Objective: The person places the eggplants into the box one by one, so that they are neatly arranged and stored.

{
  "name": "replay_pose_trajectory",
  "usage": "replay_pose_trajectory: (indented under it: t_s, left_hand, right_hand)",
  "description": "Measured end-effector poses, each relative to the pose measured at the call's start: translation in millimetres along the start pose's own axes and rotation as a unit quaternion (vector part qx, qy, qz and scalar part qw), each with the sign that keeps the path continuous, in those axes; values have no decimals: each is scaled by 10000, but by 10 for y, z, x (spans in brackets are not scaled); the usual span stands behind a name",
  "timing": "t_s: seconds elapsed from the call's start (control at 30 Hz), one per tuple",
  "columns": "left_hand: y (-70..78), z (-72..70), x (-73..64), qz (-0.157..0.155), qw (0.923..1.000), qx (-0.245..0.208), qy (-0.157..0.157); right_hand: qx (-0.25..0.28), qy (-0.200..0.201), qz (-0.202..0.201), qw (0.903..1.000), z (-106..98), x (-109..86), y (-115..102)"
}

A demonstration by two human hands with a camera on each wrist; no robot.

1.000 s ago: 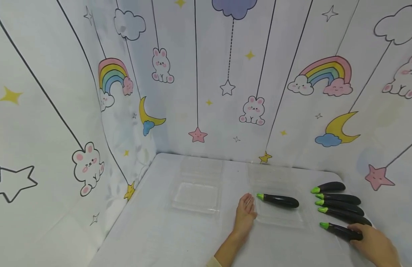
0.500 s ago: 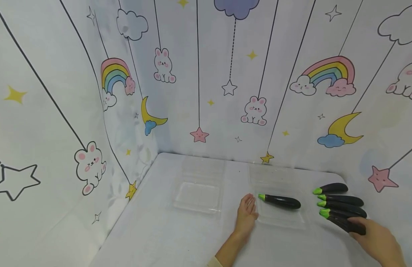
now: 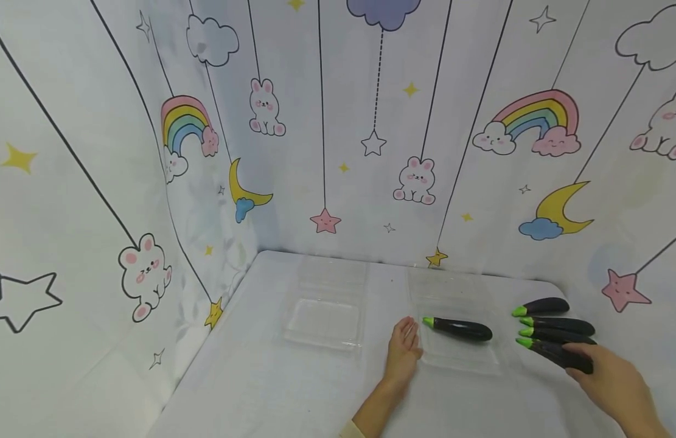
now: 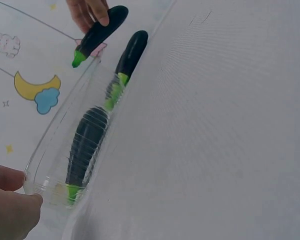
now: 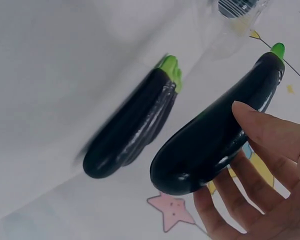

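My right hand [image 3: 617,380] grips a dark purple eggplant [image 5: 215,125] with a green stem, thumb on one side and fingers on the other. It is raised above the other eggplants [image 3: 557,324] lying side by side at the table's right. Some of these are partly hidden behind it. My left hand [image 3: 402,353] holds the left edge of a clear plastic container [image 3: 458,363], thumb and finger at its rim in the left wrist view. One eggplant [image 3: 460,329] lies inside this container, its stem toward my left hand.
A second clear container [image 3: 322,322], with its lid part folded back, stands on the white table [image 3: 294,389] to the left. Cloth walls printed with bunnies, stars and rainbows rise behind and to the left of the table.
My right hand has lifted the nearest eggplant off the table and moved it up and slightly left, over the row. The left hand and the container have stayed in place.
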State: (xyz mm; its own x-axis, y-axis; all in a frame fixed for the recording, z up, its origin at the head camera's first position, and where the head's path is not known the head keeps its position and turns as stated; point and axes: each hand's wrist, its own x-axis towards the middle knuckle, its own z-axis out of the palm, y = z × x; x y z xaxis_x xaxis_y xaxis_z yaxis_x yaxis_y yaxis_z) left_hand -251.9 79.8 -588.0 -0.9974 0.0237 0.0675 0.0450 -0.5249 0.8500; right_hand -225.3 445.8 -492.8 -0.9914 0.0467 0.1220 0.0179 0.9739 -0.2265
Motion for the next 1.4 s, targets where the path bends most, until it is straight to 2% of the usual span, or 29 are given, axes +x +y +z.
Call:
replay_pose_trajectory:
  t_s: [0.13,0.27,0.7,0.93,1.4]
  left_hand:
    - [1,-18,6,-21,10000,-34,24]
    - [3,-37,10,-83,10000,8,-1]
    - [-10,-5,21,-120,9999,65,99]
    - [22,8,-5,-52,9999,118,62]
    - [28,9,-7,-68,9997,251,44]
  right_hand:
    - [88,383,-347,9986,-1,8,-74]
    - [148,545,-570,9968,3,28,-156]
    - [241,530,-608,9965,-20,106,-468]
    - [234,629,-616,9958,65,158,-668]
    - [225,572,-758,9952,128,250,-975]
